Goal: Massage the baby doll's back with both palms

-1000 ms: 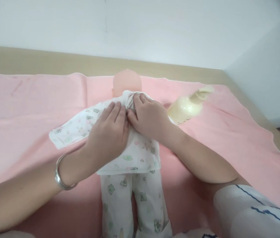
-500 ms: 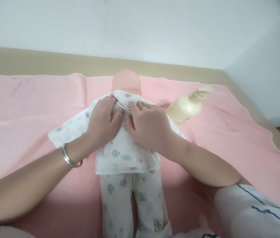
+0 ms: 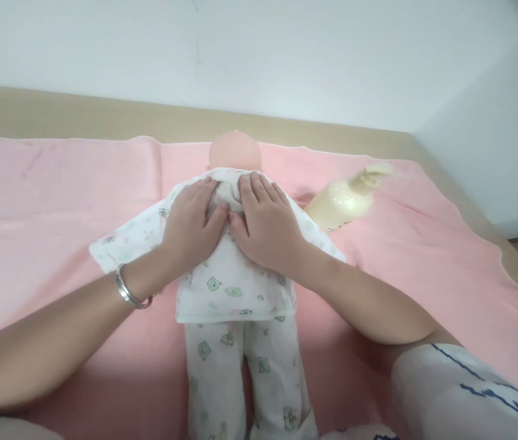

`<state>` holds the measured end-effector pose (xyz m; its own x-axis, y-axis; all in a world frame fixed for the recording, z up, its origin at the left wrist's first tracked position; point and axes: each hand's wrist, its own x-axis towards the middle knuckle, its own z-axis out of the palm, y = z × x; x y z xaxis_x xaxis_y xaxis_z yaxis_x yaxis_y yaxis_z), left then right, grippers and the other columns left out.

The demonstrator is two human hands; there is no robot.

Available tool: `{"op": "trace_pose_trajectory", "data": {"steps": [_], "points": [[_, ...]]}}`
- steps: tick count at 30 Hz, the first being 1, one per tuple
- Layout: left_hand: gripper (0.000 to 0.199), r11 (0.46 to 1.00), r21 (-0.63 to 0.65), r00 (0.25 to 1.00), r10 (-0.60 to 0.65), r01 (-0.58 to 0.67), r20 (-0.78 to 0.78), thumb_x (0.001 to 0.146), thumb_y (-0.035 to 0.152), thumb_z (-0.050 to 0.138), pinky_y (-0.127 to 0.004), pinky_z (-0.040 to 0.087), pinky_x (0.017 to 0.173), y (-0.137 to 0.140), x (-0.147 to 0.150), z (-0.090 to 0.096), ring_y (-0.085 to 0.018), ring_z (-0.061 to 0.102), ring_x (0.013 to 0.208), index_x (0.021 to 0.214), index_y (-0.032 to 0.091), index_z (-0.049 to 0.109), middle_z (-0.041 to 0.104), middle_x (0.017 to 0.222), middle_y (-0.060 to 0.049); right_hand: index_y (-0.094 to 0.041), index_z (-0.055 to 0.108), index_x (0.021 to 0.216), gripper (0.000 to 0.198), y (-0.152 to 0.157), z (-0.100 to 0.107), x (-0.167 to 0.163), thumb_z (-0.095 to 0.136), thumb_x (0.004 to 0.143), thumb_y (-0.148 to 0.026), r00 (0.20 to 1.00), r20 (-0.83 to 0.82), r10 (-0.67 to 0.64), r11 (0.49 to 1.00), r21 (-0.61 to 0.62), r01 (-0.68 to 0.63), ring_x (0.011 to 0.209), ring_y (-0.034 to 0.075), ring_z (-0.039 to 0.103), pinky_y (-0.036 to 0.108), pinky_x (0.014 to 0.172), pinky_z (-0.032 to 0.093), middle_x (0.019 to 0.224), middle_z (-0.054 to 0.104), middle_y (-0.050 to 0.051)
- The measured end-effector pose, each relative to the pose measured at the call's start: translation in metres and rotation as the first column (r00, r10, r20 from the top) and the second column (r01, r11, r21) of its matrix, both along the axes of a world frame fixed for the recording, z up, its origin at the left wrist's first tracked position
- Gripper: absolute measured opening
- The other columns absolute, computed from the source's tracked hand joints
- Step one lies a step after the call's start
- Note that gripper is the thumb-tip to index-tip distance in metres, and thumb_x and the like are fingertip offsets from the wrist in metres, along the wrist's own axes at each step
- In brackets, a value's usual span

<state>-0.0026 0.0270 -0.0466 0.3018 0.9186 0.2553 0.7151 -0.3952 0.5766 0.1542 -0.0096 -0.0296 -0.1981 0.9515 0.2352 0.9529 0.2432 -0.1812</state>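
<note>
Doll in white print clothes, lying lengthwise on pink cloth, head end twd wall, legs twd the person & cut off at bottom of view. Head smooth, rounded, peachy pink; can't tell if doll is face up or down.

Shirt: white w/ small green & grey animal-like motifs + a few faint pink bits, straight hem w/ thin greenish edge, soft folds bunched up btwn the hands just below the head. Sleeves spread wide, slanting down to either side. Trousers match: same print, legs side by side w/ narrow gap, pink cloth showing thru.

L hand & R hand both palm-down on upper shirt, fingers straight & close tog., thumbs held apart from them, pointing inward & nearly meeting mid-chest/back. Can't tell if any fabric's pinched under the fingertips. Silver bracelet on L wrist.

Pale yellow bottle w/ pump-like top just beside doll's R-side sleeve (as seen), top angled up-right in view. Pink cloth covers most of the tan surface, bare strip along wall.
</note>
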Motion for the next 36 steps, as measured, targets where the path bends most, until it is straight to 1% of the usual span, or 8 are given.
{"op": "trace_pose_trajectory", "data": {"steps": [5,10,13,17,23,30,33,36], "points": [[0.057,0.999,0.035,0.998,-0.028,0.03,-0.063,0.096,0.04,0.033,-0.054,0.039,0.12,-0.003,-0.001,0.006,-0.034,0.05,0.137,0.136,0.007,0.056,0.058,0.144,-0.017,0.004,0.04,0.15,0.062,0.002,0.005,0.003,0.036,0.101,-0.033,0.996,0.075,0.038,0.999,0.015,-0.039,0.147,0.035,0.041,0.052,0.121,0.032,0.154,0.047,0.027],[0.046,0.988,0.122,0.983,-0.076,0.097,-0.167,0.097,0.027,0.028,-0.054,0.042,0.12,-0.022,0.002,0.016,-0.032,0.052,0.137,0.117,0.011,0.066,0.064,0.134,-0.017,0.005,0.042,0.147,0.061,0.006,0.012,0.008,0.039,0.1,-0.034,0.987,0.135,0.093,0.996,-0.004,-0.093,0.14,0.036,0.048,0.048,0.114,0.039,0.148,0.053,0.028],[0.048,0.972,0.17,0.972,-0.124,0.159,-0.2,0.097,0.023,0.025,-0.054,0.041,0.122,-0.031,0.005,0.018,-0.03,0.052,0.138,0.118,0.01,0.066,0.066,0.13,-0.016,0.005,0.041,0.147,0.06,0.007,0.013,0.009,0.039,0.101,-0.034,0.983,0.154,0.099,0.995,0.0,-0.1,0.139,0.036,0.05,0.047,0.113,0.04,0.147,0.054,0.029],[0.049,0.983,0.085,0.976,-0.146,0.161,-0.162,0.097,0.024,0.024,-0.05,0.04,0.123,-0.03,0.005,0.024,-0.03,0.049,0.141,0.12,0.008,0.064,0.063,0.135,-0.017,0.006,0.046,0.144,0.057,0.001,0.018,0.007,0.035,0.103,-0.032,0.975,0.204,0.091,0.995,0.014,-0.096,0.13,0.036,0.057,0.046,0.107,0.044,0.14,0.06,0.028],[0.043,0.988,-0.057,0.983,-0.148,0.143,-0.106,0.097,0.03,0.027,-0.048,0.041,0.12,-0.012,0.001,0.031,-0.029,0.054,0.134,0.107,0.017,0.067,0.065,0.131,-0.012,0.004,0.059,0.133,0.052,-0.019,0.032,0.0,0.029,0.105,-0.028,0.941,0.323,0.098,0.995,-0.001,-0.103,0.104,0.035,0.07,0.045,0.09,0.052,0.114,0.074,0.025],[0.063,0.99,-0.025,0.968,-0.138,0.136,-0.212,0.1,0.039,0.023,-0.054,0.026,0.126,0.001,-0.002,0.013,-0.034,0.032,0.152,0.144,0.0,0.044,0.044,0.155,-0.023,0.005,0.056,0.138,0.053,-0.017,0.027,-0.002,0.034,0.103,-0.029,0.978,0.208,-0.003,1.0,-0.018,0.007,0.128,0.036,0.061,0.045,0.109,0.047,0.134,0.066,0.025],[0.064,0.996,-0.009,0.973,-0.086,0.086,-0.213,0.1,0.04,0.026,-0.054,0.031,0.125,-0.006,-0.002,0.012,-0.035,0.036,0.15,0.145,-0.001,0.045,0.044,0.156,-0.023,0.01,0.051,0.14,0.06,-0.007,0.019,0.001,0.037,0.103,-0.035,0.986,0.149,-0.073,0.997,-0.021,0.077,0.139,0.038,0.051,0.047,0.117,0.04,0.142,0.059,0.029],[0.056,0.993,0.081,0.981,-0.071,0.087,-0.179,0.099,0.034,0.029,-0.049,0.038,0.123,-0.019,0.0,0.014,-0.033,0.046,0.144,0.133,0.0,0.058,0.056,0.146,-0.022,0.011,0.048,0.141,0.063,0.004,0.014,0.005,0.038,0.103,-0.039,0.991,0.104,-0.084,0.995,-0.053,0.09,0.141,0.037,0.049,0.047,0.118,0.037,0.145,0.055,0.031]]}}
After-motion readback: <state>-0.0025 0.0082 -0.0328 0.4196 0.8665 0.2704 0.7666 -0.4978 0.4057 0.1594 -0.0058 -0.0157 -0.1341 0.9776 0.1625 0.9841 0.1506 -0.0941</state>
